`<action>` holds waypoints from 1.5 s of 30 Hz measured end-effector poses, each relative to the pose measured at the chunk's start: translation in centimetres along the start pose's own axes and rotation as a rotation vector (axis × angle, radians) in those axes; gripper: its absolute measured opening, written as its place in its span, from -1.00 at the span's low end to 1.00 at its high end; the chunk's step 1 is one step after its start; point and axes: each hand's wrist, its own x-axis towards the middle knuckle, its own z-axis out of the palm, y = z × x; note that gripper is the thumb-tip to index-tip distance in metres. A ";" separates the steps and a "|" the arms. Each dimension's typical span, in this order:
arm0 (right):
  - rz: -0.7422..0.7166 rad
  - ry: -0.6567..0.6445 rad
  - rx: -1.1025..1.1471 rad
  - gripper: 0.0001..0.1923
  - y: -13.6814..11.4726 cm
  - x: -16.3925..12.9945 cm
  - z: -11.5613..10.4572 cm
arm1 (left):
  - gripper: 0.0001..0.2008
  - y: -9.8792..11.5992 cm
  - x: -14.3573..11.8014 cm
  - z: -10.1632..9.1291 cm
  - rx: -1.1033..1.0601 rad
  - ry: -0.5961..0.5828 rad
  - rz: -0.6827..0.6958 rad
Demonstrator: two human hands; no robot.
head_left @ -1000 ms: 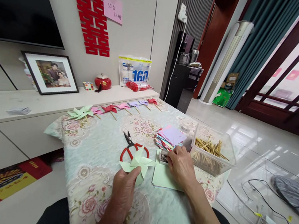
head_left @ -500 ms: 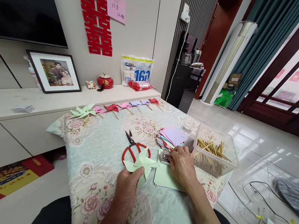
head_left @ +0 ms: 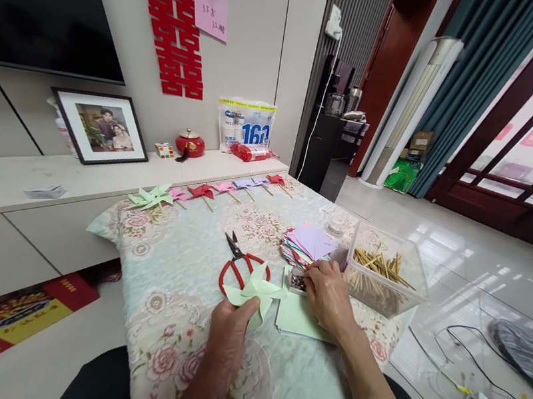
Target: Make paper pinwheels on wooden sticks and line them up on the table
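My left hand pinches a pale green paper pinwheel, thumb over one blade near its middle. Just beyond it lie scissors with red handles, blades open and pointing away. My right hand is bent over a small box of tiny metal pieces. Its fingers are curled together at the box's right side, and what they hold, if anything, is hidden. The small box rests on a stack of light green paper squares, partly covered by my right hand.
Behind the small box is a pile of coloured paper squares. To the right stands a clear plastic tub of thin wooden sticks. A round clear container sits near it. Several finished pinwheels line the table's far edge.
The view has shifted slightly. Both hands keep almost the same places, the left with the pinwheel and the right at the small box.
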 end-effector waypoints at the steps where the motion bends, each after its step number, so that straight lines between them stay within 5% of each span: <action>1: -0.006 -0.002 0.002 -0.79 0.0 0.0 0.0 | -0.66 0.0 0.0 0.0 -0.001 0.002 -0.001; 25: -0.036 -0.009 0.037 -0.84 -0.6 0.7 0.7 | -0.67 -0.3 0.1 -0.1 0.012 -0.011 0.012; 38: -0.106 0.147 0.354 -0.84 1.2 0.7 1.0 | -0.67 -0.2 0.0 0.0 -0.008 -0.025 0.015; 45: -0.181 0.253 0.558 -0.85 0.7 -0.2 -0.6 | -0.70 -0.2 0.0 0.2 -0.033 -0.047 0.020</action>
